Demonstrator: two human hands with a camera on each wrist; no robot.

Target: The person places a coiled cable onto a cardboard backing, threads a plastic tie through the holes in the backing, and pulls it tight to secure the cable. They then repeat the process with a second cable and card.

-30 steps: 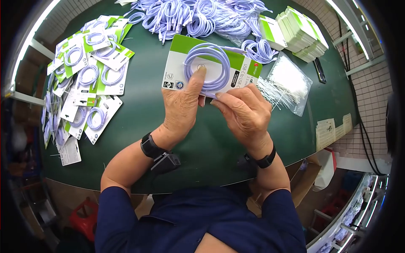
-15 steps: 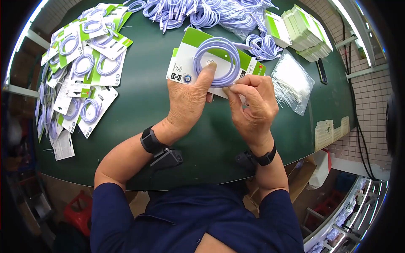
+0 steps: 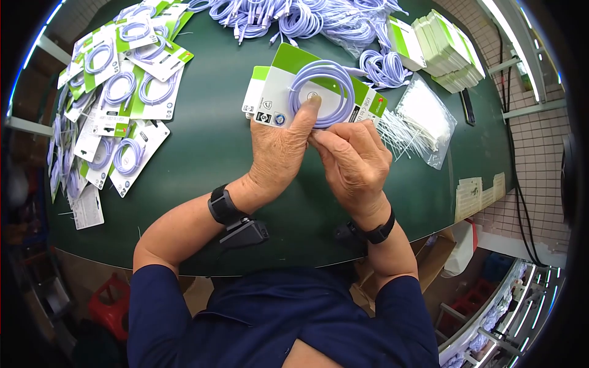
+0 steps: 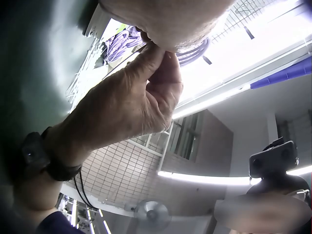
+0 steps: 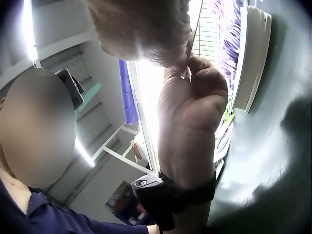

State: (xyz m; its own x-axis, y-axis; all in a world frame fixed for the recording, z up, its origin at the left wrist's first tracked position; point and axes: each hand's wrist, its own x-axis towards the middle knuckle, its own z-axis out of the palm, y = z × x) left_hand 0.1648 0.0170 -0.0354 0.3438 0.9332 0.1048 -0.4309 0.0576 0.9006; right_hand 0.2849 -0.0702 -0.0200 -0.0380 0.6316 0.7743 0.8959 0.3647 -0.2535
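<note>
A white and green backing card carries a coiled lilac cable. My left hand holds the card from below, its thumb pressing the middle of the coil. My right hand is curled at the card's lower edge, its fingertips pinching there beside the left thumb; what they pinch is too small to tell. A second card edge shows behind the first. In the left wrist view the right hand reaches up against the cable. The right wrist view shows the left hand close under the card.
Finished carded cables spread over the green table's left side. Loose lilac cables are heaped at the back. A stack of blank cards and a clear bag of white ties lie at the right.
The card has shifted slightly right and up in view. My right hand has closed in tighter under the card's lower edge, next to the left thumb.
</note>
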